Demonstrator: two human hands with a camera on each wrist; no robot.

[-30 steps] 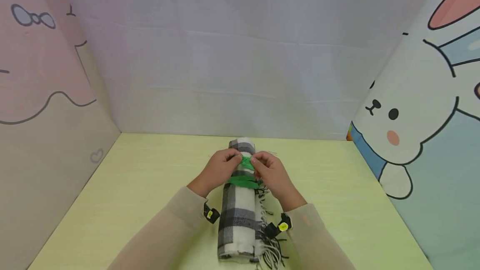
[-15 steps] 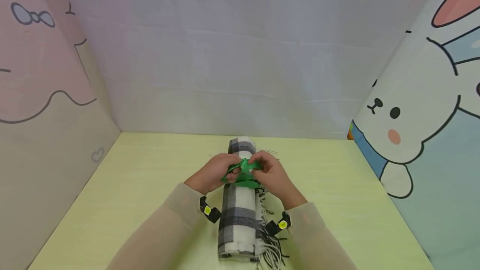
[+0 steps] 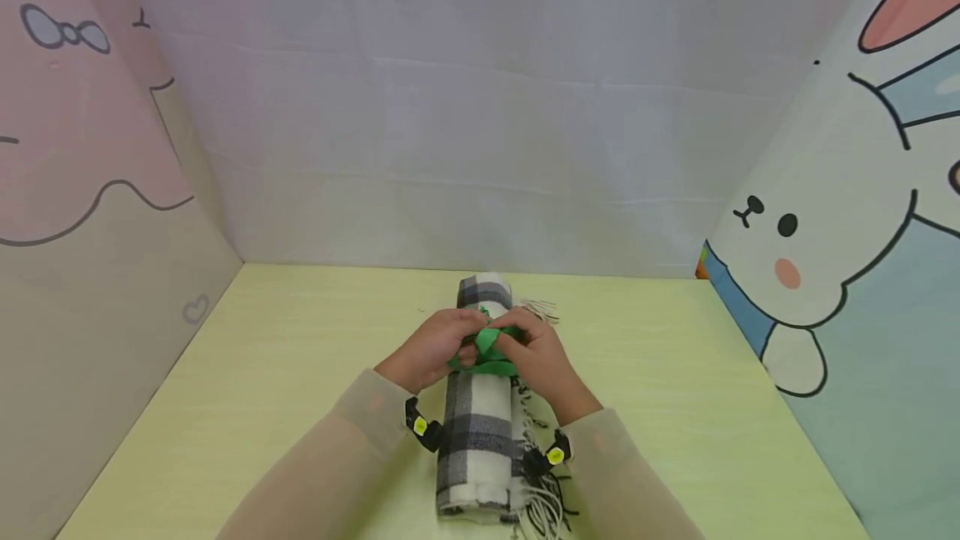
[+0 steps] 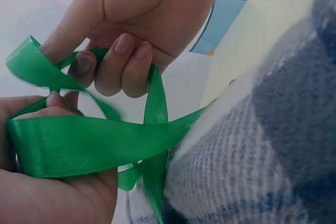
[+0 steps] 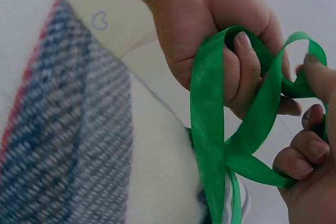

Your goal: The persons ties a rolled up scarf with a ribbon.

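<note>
A checked scarf (image 3: pixel 489 407) in white, grey and black is rolled up and lies lengthwise on the table, fringe along its right side. Green ribbon (image 3: pixel 487 343) goes across the roll, its loose lengths looped between the hands. My left hand (image 3: pixel 437 347) pinches ribbon above the roll; in the right wrist view a band of it hangs over that hand's curled fingers (image 5: pixel 247 64). My right hand (image 3: pixel 543 359) also holds ribbon with thumb and fingers, close against the left. The left wrist view shows a ribbon loop (image 4: pixel 31 64) at the right hand's fingertips. Whether a knot lies beneath is hidden.
The pale yellow table (image 3: pixel 315 332) extends around the roll. White fabric (image 3: pixel 480 107) stands behind it, with printed panels at both sides. Loose fringe strands (image 3: pixel 543 507) spread beside the roll's near end. Each wrist wears a small black camera (image 3: pixel 423 425).
Pinching tips close to the roll earlier, the hands then lifted a wider green loop between them. Now the right hand has shifted left, nearer the left hand, and the ribbon is folded tighter.
</note>
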